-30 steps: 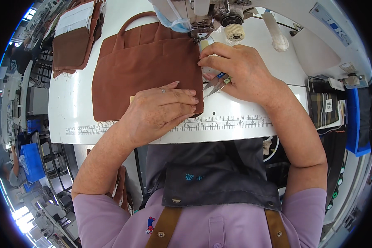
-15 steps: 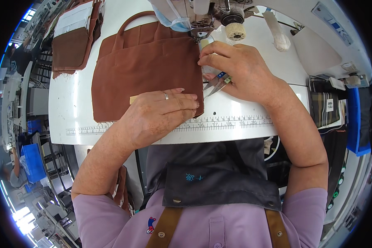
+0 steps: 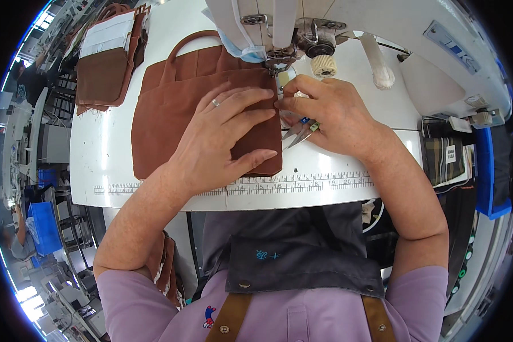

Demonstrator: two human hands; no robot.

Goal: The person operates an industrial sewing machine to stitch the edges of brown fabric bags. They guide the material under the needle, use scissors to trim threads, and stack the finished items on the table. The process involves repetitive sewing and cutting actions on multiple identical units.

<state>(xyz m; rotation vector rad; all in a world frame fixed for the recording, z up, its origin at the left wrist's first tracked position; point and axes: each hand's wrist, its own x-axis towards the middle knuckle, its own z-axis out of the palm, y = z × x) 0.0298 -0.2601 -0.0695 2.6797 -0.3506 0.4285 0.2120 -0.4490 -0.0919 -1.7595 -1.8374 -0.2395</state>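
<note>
A brown fabric bag (image 3: 159, 125) with a looped handle lies flat on the white sewing table, its upper right corner at the sewing machine's needle area (image 3: 275, 64). My left hand (image 3: 222, 131), a ring on one finger, rests over the right part of the bag with fingers spread. At the bag's right edge my right hand (image 3: 333, 114) is closed, thumb and index finger near the fabric. Tucked in its palm is a pair of thread snips (image 3: 303, 132), blades pointing down and left. Whether those fingertips pinch the bag's edge is hard to make out.
A ruler strip (image 3: 319, 183) runs along the table's front edge. Stacked brown fabric pieces (image 3: 101, 74) lie at the far left. The machine's white body (image 3: 439, 57) fills the upper right, with folded plaid cloth (image 3: 443, 157) and a blue bin (image 3: 490, 171) beyond.
My left hand has slid up the bag from its lower edge, and its fingers have spread. My right hand stays by the bag's edge, still holding the snips.
</note>
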